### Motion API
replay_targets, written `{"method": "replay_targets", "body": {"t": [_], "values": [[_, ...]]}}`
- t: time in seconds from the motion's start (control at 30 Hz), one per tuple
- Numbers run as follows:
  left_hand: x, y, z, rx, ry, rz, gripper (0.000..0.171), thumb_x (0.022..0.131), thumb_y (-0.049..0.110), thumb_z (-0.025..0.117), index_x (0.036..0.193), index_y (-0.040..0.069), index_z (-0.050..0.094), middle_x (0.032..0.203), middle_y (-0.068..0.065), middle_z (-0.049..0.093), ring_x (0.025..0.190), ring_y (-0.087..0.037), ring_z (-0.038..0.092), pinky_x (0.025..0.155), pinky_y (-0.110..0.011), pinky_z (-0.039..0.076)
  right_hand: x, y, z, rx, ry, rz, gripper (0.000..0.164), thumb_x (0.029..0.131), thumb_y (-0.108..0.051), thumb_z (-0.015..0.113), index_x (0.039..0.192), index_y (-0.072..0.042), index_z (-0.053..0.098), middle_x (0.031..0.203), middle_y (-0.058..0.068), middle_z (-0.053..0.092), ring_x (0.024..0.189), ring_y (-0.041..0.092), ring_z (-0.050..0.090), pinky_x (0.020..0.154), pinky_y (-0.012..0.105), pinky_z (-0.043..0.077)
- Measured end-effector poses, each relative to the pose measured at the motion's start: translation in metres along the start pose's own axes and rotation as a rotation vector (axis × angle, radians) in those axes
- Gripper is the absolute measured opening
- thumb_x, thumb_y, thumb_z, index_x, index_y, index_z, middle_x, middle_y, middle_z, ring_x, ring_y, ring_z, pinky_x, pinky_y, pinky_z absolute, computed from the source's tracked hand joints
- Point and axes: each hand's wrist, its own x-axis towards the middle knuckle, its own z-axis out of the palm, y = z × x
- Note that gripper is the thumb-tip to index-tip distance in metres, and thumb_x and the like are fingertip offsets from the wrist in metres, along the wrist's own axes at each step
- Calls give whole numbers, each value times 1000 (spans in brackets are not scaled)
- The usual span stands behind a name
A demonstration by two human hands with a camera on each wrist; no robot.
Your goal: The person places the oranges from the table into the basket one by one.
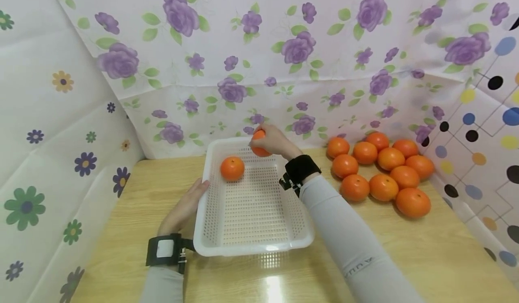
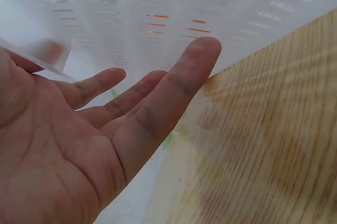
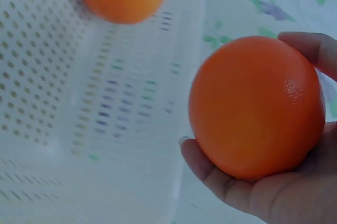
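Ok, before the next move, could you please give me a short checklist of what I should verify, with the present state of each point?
1. Right hand grips the held orange: ok, fingers and thumb are around it.
2. It is fully inside the rim of the basket: cannot tell; it appears near the far rim.
3. Open side up: ok.
4. Space inside: ok; one orange sits towards the far left corner.
5. Left hand has a firm hold: cannot tell; it is at the left side.
6. Loose oranges out of the way: ok, on the table, to the right.
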Motion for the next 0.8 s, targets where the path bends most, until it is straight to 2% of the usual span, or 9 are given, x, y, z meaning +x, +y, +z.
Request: {"method": "replay_targets", "body": {"t": [0.1,0.2,0.37,0.63,0.8], "values": [[-1,0,1,5,6,-4,72,112,55,28,168,14,8,153,-30,43,136,-48,50,112,-65,41,3,5,12,-33,15,10,46,97,-27,71,134,-5,55,127,19,55,107,31,59,85,40,57],[0,1,2,9,4,-8,72,112,55,28,168,14,9,151,-30,45,133,-47,53,108,-62,46,5,9,23,-115,29,26,48,101,-32,69,137,-6,53,129,19,50,107,30,58,87,39,57],[2,2,3,13,8,-13,71,112,56,28,167,16,12,149,-29,48,129,-45,57,104,-59,51,6,14,32,-193,29,41,51,101,-35,69,140,-7,52,132,19,48,110,31,57,91,42,56],[2,1,1,15,-2,4,68,113,54,27,167,17,11,148,-30,47,128,-47,57,101,-59,53,10,25,45,-266,-29,77,48,98,-32,72,135,-6,54,127,18,50,110,33,55,89,42,56],[2,-1,-1,27,6,2,68,113,54,27,167,17,11,147,-30,49,127,-46,58,100,-58,54,12,28,55,-343,-69,64,47,97,-31,72,134,-8,53,128,16,49,115,34,50,92,45,53]]}}
